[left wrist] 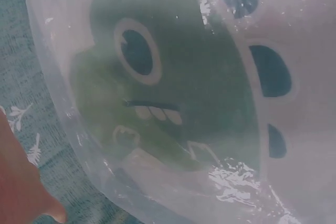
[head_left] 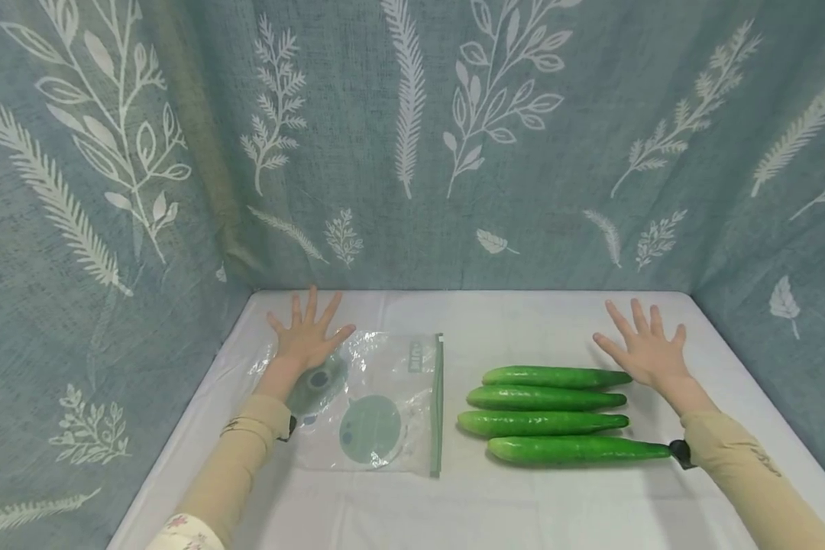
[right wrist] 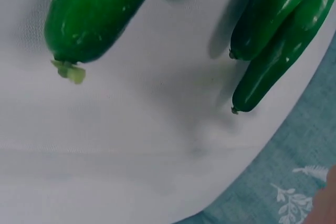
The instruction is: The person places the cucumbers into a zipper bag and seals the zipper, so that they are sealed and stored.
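My left hand (head_left: 305, 338), fingers spread wide, is over the upper left part of a clear zip bag (head_left: 412, 412) and holds nothing. The bag lies flat, its green zip edge toward the right, and a green cartoon dinosaur print (left wrist: 173, 66) fills much of the left wrist view. To the right of the bag, several green cucumbers (head_left: 546, 422) lie side by side in a stack of rows. My right hand (head_left: 649, 351) is also spread, beyond their thin right ends, with nothing in it. Cucumber ends (right wrist: 100, 19) show close up in the right wrist view.
Bag and cucumbers lie on a table with a white cloth (head_left: 481, 512). Blue-green curtains (head_left: 357, 153) with white leaf patterns hang behind the table and along both sides. A dark wrist device (head_left: 681, 454) on the right sleeve overlaps the tip of the nearest cucumber in the head view.
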`<state>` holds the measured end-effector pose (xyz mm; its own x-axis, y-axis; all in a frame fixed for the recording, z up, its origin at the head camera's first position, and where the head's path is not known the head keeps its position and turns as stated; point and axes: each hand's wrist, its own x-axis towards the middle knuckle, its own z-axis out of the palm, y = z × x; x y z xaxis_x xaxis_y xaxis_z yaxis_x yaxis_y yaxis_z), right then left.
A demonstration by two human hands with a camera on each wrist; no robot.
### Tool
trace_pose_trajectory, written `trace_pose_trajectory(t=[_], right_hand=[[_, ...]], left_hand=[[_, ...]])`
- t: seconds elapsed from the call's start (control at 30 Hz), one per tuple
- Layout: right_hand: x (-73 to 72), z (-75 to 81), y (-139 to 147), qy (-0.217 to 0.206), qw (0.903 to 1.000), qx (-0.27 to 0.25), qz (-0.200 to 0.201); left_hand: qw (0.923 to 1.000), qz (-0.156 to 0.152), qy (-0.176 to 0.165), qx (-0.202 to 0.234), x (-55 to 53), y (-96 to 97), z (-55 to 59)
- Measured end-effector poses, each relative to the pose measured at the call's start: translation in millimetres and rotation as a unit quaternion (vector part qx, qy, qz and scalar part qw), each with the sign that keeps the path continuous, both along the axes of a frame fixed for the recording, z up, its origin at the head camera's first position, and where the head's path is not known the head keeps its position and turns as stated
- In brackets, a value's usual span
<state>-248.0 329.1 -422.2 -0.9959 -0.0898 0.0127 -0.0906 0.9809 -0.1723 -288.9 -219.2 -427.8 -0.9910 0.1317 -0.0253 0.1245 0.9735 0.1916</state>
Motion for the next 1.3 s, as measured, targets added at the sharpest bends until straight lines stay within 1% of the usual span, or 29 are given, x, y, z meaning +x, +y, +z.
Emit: trace_pose_trajectory(t=[0.17, 0.3, 0.5, 0.6, 0.77, 0.9, 1.03, 1.13, 1.3], right_hand=[[2.0, 0.1, -7, -0.008, 0.9997, 0.007, 0.020], [3.3, -1.1, -15, -0.009, 0.9991, 0.011, 0.039], [7.2, -1.9, -23, 0.012, 0.9975, 0.022, 0.067], [8.5, -3.3, -28, 0.020, 0.9962, 0.030, 0.079], [10.9, -7.7, -35, 0.027, 0.9941, 0.033, 0.099], [14.2, -9.8, -42, 0.034, 0.9916, 0.034, 0.120], [17.2, -12.1, -49, 0.040, 0.9885, 0.036, 0.142], [19.7, -12.9, -54, 0.041, 0.9857, 0.031, 0.160], [22.8, -14.1, -65, 0.037, 0.9804, 0.018, 0.192]], left_hand=[[0.9998, -0.018, 0.008, -0.002, 2.6, 5.9, 2.1], [0.9993, -0.033, 0.010, -0.014, 6.1, 11.3, 3.4], [0.9980, -0.053, 0.020, -0.026, 7.8, 19.9, 4.1], [0.9975, -0.064, 0.020, -0.021, 8.0, 24.2, 4.4], [0.9960, -0.085, 0.025, -0.011, 12.7, 32.6, 4.7], [0.9943, -0.102, 0.029, -0.008, 16.4, 39.7, 5.1], [0.9918, -0.122, 0.035, -0.013, 17.7, 46.2, 5.5], [0.9897, -0.137, 0.041, -0.015, 18.1, 50.8, 5.4], [0.9864, -0.158, 0.041, -0.024, 19.4, 58.4, 4.3]])
